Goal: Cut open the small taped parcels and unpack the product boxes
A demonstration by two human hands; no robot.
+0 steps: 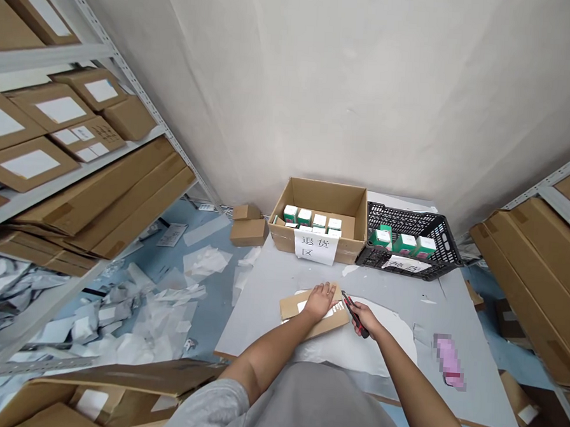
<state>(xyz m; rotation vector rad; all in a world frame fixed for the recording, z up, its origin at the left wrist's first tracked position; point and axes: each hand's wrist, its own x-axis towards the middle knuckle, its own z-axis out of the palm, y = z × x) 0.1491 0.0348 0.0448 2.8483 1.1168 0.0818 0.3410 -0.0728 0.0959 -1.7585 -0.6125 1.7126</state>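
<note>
A small brown cardboard box (290,305) with a white label lies on the table in front of me. My left hand (320,302) rests palm down on its top, fingers stretched out across the cardboard. In my right hand (366,316) is a red and black utility knife (356,316), gripped by the handle. The knife's tip points at the right end of the box; whether it touches the cardboard I cannot tell. Beneath the box and both hands spreads a white plastic sheet (387,346).
Behind stand an open carton (350,249) and a black plastic crate (435,266), each holding green-and-white boxes. A blurred pink item (449,361) lies right on the table (257,288). Shelves (76,183) of cartons flank both sides. Scraps (164,322) litter the floor at left.
</note>
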